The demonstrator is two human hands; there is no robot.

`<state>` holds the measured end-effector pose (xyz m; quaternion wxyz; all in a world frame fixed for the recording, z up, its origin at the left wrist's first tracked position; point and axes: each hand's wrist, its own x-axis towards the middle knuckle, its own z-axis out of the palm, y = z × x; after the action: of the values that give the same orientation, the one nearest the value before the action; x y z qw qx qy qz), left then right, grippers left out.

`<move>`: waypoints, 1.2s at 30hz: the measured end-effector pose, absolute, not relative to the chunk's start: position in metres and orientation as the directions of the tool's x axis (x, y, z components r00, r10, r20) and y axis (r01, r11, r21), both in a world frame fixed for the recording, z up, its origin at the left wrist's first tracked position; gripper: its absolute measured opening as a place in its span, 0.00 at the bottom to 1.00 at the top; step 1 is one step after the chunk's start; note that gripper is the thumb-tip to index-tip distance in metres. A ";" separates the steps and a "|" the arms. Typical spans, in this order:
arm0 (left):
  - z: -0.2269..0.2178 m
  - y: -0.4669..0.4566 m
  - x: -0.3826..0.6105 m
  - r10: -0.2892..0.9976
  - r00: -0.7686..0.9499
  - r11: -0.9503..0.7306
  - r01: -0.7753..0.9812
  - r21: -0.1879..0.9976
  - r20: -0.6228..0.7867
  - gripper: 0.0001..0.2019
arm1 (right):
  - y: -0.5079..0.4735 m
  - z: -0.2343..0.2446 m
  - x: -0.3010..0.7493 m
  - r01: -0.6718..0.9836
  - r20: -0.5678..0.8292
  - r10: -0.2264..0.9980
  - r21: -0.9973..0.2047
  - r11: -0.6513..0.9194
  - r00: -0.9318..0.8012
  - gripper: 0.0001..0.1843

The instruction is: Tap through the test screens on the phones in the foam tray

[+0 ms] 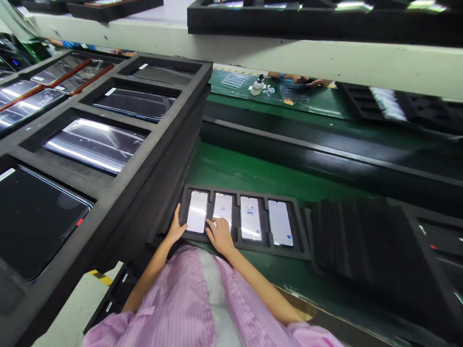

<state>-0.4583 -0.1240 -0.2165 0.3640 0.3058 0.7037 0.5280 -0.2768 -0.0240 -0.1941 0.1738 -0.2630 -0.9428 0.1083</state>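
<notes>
A black foam tray (234, 212) lies on the green bench in front of me. Several smartphones with lit white screens sit in its slots. My left hand (176, 230) is at the tray's left end, fingers stretched along the outer side and thumb apart, near the leftmost smartphone (197, 212). Over the second smartphone (222, 202) lies my right hand (220, 236), fingers spread. Its index finger reaches to the lower right edge of the leftmost phone. Further right are the third smartphone (250, 218) and the fourth smartphone (280, 222), untouched.
A tall stack of foam trays (162, 140) holding dark-screened phones rises at left. More black trays (361, 241) are piled at right. Behind runs a dark rail (325, 149). A pale shelf edge (289, 58) crosses overhead, with another person's hands (304, 79) and a small bottle (257, 86) beyond.
</notes>
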 end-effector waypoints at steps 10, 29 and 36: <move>-0.220 -0.124 -0.459 0.818 -0.546 0.239 0.038 0.970 -0.180 0.44 | -0.024 -0.195 -0.277 0.458 0.274 0.538 -0.306 0.834 -0.797 0.19; -0.224 -0.124 -0.459 0.803 -0.567 0.247 0.034 0.969 -0.185 0.42 | -0.005 -0.201 -0.224 0.590 0.335 0.731 -0.436 0.680 -0.595 0.22; -0.226 -0.124 -0.461 0.809 -0.556 0.251 0.035 0.967 -0.190 0.42 | -0.007 -0.199 -0.193 0.657 0.261 0.736 -0.334 0.676 -0.625 0.21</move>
<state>-0.4611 -0.1237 -0.2261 0.3630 0.3003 0.7028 0.5330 -0.1929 -0.0066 -0.1992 0.1908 -0.3890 -0.8953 0.1034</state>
